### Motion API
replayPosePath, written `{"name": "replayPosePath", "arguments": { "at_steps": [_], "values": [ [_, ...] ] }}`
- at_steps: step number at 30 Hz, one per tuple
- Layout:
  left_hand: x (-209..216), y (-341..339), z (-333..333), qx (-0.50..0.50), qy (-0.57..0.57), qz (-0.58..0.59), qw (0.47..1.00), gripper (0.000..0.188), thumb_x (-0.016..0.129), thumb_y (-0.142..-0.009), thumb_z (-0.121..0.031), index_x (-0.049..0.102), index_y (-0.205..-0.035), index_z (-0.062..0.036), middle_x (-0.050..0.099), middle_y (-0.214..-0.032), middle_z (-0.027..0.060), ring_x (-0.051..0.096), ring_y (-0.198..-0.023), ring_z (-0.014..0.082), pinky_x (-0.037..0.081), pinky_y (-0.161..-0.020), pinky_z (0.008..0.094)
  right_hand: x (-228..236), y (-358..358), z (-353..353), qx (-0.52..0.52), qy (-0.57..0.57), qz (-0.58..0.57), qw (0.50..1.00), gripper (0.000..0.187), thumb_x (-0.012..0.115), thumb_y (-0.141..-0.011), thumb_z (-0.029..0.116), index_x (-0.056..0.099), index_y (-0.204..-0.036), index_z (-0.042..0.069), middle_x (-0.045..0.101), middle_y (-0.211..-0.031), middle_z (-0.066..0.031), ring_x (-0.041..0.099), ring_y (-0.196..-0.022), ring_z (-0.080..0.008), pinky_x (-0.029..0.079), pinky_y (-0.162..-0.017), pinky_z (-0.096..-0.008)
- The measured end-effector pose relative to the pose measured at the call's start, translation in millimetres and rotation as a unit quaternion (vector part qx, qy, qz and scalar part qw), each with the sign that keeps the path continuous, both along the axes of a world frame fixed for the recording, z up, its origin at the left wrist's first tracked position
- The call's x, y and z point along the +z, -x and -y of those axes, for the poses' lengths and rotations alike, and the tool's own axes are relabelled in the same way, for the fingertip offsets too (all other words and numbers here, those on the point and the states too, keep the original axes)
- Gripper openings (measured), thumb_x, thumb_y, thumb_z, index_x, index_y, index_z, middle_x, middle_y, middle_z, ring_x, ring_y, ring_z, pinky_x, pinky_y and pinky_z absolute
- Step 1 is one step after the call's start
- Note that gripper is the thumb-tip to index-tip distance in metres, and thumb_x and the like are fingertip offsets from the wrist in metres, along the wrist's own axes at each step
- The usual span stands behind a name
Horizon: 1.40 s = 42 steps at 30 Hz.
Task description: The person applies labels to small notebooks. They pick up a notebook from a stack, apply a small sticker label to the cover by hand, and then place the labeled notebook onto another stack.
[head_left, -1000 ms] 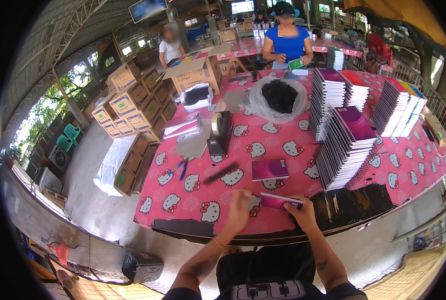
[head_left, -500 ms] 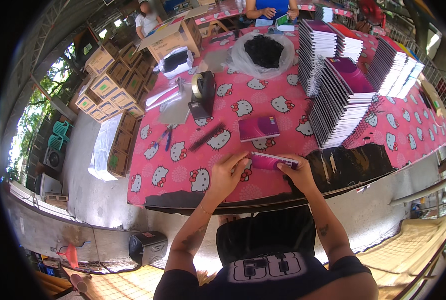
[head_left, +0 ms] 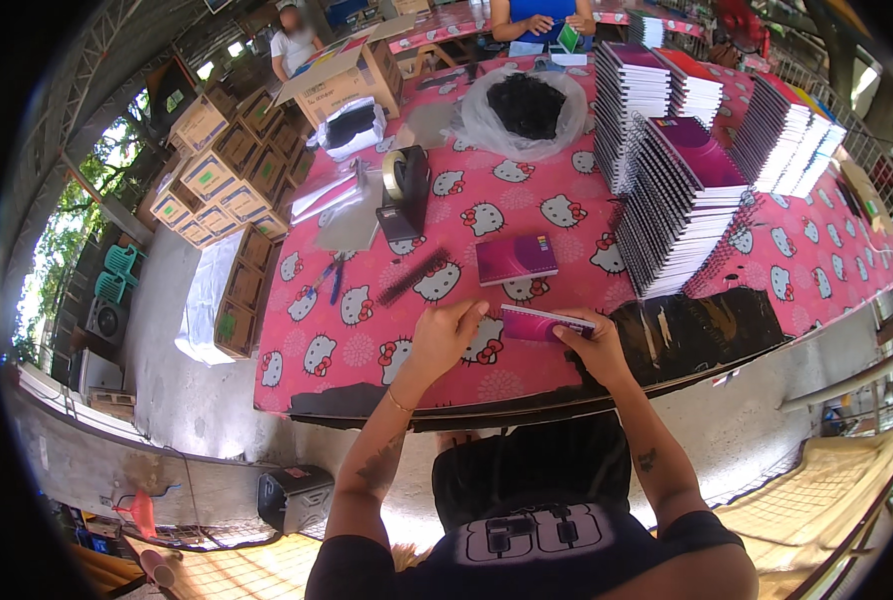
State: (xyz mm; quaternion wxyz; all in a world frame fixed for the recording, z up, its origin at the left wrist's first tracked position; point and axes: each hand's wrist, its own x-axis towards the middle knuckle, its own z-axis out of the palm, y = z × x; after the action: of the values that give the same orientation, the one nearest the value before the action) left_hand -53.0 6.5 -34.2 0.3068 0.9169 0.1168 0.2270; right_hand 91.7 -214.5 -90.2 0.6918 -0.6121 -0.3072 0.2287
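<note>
My right hand (head_left: 595,345) grips a small purple notebook (head_left: 532,325) at its right end, thumb on the cover, just above the table near its front edge. To the left of that notebook, my left hand (head_left: 447,335) is closed, thumb and forefinger pressed together, apart from the notebook. Whatever the pinch may hold is too small to make out. Beyond both hands a second purple notebook (head_left: 517,260) lies flat. Black spiral binding coils (head_left: 415,277) lie left of it, and blue-handled pliers (head_left: 337,280) are farther left.
A tape dispenser (head_left: 404,195) stands beyond the coils. Tall stacks of spiral notebooks (head_left: 677,210) rise at the right. A clear plastic bag (head_left: 572,125) of black coils sits farther back. Cartons (head_left: 217,170) are piled at the left. Two other people are at the far side.
My left hand has drawn slightly left, away from the notebook, and its fingers have closed from a looser curl. The right hand keeps its grip almost in place.
</note>
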Motion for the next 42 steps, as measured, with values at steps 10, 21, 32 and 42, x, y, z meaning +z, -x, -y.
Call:
{"name": "replayPosePath", "arguments": {
  "at_steps": [10, 21, 32, 42],
  "values": [
    [23.5, -10.6, -1.3, -0.138, -0.007, 0.03, 0.99, 0.025, 0.072, -0.091, -0.016, 0.067, -0.112, -0.0035, 0.066, -0.1, 0.0149, 0.068, -0.08, 0.0221, 0.052, -0.068, 0.0322, 9.8, 3.0, 4.6, -0.008, 0.034, 0.047, 0.998, 0.023, 0.072, -0.091, 0.007, 0.071, -0.113, 0.002, 0.067, -0.084, 0.0022, 0.055, -0.072, -0.0042, 0.046, -0.063, -0.0226],
    [22.1, -18.6, 5.2, -0.156, -0.106, -0.04, 0.981, 0.034, 0.066, -0.094, -0.03, 0.063, -0.121, -0.0081, 0.061, -0.111, 0.0113, 0.061, -0.104, 0.0314, 0.045, -0.091, 0.0477, 11.1, 8.5, 11.2, -0.002, 0.018, 0.018, 1.0, 0.022, 0.071, -0.092, 0.006, 0.072, -0.114, 0.002, 0.071, -0.09, -0.0002, 0.059, -0.076, -0.0049, 0.049, -0.068, -0.0225],
    [-3.0, -4.0, 70.1, 0.081, -0.365, -0.014, 0.927, 0.086, 0.056, -0.091, -0.059, 0.039, -0.15, 0.0004, 0.032, -0.159, 0.0221, 0.024, -0.151, 0.0377, 0.013, -0.114, 0.0687, 15.3, 28.8, 5.5, -0.039, -0.011, 0.005, 0.999, 0.022, 0.071, -0.091, 0.006, 0.072, -0.113, 0.001, 0.07, -0.091, 0.0008, 0.057, -0.075, -0.0043, 0.048, -0.068, -0.0205],
    [41.5, -23.7, 63.3, 0.074, -0.363, -0.018, 0.929, 0.084, 0.053, -0.093, -0.058, 0.038, -0.149, 0.0026, 0.033, -0.158, 0.024, 0.024, -0.151, 0.0374, 0.013, -0.116, 0.0649, 34.5, 38.2, 3.1, -0.02, -0.02, 0.006, 1.0, 0.025, 0.072, -0.09, 0.007, 0.072, -0.114, 0.002, 0.07, -0.093, -0.0006, 0.059, -0.077, -0.0058, 0.051, -0.067, -0.0231]
  ]
}}
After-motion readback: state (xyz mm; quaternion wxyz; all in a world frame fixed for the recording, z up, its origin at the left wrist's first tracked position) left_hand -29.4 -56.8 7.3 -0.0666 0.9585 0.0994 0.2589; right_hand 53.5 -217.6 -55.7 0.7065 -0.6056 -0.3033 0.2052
